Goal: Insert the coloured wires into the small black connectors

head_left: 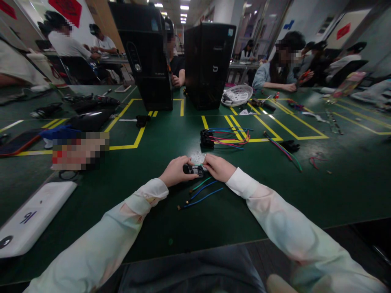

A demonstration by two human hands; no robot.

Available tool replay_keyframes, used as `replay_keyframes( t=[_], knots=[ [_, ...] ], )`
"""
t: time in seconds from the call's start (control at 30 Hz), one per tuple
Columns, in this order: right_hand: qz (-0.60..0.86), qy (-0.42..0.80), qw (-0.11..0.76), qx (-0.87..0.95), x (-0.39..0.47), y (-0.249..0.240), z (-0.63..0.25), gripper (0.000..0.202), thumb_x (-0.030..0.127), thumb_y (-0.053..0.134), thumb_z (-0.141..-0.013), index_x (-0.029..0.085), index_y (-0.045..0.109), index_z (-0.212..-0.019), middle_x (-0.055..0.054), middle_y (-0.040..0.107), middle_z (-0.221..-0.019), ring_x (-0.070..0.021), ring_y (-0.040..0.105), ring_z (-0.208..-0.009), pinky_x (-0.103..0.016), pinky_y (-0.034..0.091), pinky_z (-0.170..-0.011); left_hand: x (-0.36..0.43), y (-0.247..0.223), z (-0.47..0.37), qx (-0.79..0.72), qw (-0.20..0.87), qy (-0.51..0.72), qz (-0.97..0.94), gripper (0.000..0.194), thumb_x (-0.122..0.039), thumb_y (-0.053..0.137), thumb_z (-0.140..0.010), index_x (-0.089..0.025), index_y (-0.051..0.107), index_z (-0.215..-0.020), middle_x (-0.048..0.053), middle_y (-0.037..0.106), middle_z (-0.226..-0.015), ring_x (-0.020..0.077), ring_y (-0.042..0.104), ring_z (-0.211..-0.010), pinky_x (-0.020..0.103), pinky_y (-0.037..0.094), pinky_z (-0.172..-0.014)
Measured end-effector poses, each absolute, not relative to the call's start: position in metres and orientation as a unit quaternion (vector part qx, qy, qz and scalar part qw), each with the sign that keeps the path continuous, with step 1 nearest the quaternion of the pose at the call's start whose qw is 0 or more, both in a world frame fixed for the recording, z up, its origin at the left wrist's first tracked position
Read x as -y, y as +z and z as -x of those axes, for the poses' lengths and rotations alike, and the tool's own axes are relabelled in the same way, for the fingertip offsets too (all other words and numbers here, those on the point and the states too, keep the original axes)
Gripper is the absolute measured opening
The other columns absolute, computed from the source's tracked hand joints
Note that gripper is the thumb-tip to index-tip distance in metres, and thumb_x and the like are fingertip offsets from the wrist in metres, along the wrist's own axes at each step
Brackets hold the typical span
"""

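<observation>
A small black housing (pixel 195 170) is held between the fingers and thumb of my left hand (pixel 176 171). My right hand (pixel 219 167) is closed at its right side, pinching a thin green wire (pixel 198 165) that runs across the top of the housing. Behind the fingertips lies a whitish clear piece (pixel 198 157). Just below my hands, a short green wire (pixel 202 184) and two blue wires (pixel 203 198) with small brass-coloured ends rest on the green table.
Black housings (pixel 207 138) with several coloured wires lie ahead, more wires (pixel 284 150) to the right. Two black computer towers (pixel 152 61) (pixel 209 65) stand behind, beside a white basket (pixel 237 95). A white case (pixel 36 217) lies left. People sit at tables beyond.
</observation>
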State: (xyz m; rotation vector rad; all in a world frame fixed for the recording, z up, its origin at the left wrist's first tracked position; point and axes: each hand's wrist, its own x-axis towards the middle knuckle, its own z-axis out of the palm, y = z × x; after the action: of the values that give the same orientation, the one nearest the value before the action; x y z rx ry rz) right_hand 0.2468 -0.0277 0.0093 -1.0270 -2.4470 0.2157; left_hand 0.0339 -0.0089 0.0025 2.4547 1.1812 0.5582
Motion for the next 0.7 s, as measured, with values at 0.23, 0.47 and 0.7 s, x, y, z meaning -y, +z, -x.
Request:
replay_keyframes(
  t=[0.23, 0.47, 0.7],
  knots=[
    [0.386, 0.055, 0.285, 0.876, 0.0257, 0.0131, -0.242, 0.01, 0.016, 0.039, -0.088, 0.018, 0.048, -0.084, -0.004, 0.049, -0.083, -0.0148, 0.05, -0.078, -0.025, 0.041, -0.069, 0.0077, 0.0001, -0.034, -0.415, 0.176, 0.204, -0.869, 0.044, -0.054, 0.066, -0.062, -0.019, 0.057, -0.087, 0.01, 0.06, -0.11, 0.028, 0.053, -0.107, 0.042, 0.039, -0.093],
    [0.408, 0.05, 0.312, 0.857, 0.022, 0.0076, -0.2378, 0.012, 0.019, 0.039, -0.089, 0.018, 0.05, -0.083, -0.004, 0.049, -0.083, -0.0146, 0.051, -0.08, -0.024, 0.041, -0.069, 0.0084, 0.002, -0.0349, -0.416, 0.182, 0.207, -0.867, 0.044, -0.054, 0.066, -0.062, -0.019, 0.056, -0.086, 0.009, 0.061, -0.106, 0.0285, 0.054, -0.104, 0.043, 0.041, -0.091],
    [0.381, 0.08, 0.272, 0.88, 0.0308, 0.0149, -0.2452, 0.008, 0.013, 0.044, -0.083, 0.018, 0.05, -0.08, -0.003, 0.05, -0.08, -0.0142, 0.05, -0.075, -0.024, 0.04, -0.068, 0.0096, 0.0041, -0.0348, -0.425, 0.185, 0.198, -0.864, 0.042, -0.052, 0.067, -0.062, -0.019, 0.058, -0.086, 0.01, 0.06, -0.11, 0.0284, 0.053, -0.107, 0.043, 0.039, -0.093]
  ],
)
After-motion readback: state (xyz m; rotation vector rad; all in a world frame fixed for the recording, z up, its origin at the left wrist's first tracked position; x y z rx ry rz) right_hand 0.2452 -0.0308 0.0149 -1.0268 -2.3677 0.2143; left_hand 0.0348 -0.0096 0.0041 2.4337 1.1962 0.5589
